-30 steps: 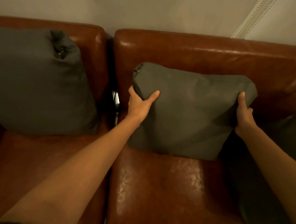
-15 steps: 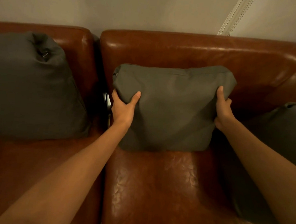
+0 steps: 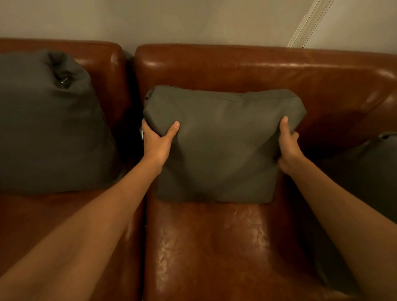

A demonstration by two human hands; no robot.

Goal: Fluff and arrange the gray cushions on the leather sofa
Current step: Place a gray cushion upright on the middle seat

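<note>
Big brown leather sofa against a plain beige wall, square gray fabric cushion upright against its backrest. Left hand and right hand each have a pinching grip on its side edges, thumbs in front.

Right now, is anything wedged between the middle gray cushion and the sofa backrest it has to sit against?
Nothing visible. The middle cushion stands on the seat against the backrest, gripped at its sides by the left hand and right hand. The space directly behind the cushion is hidden.
</note>
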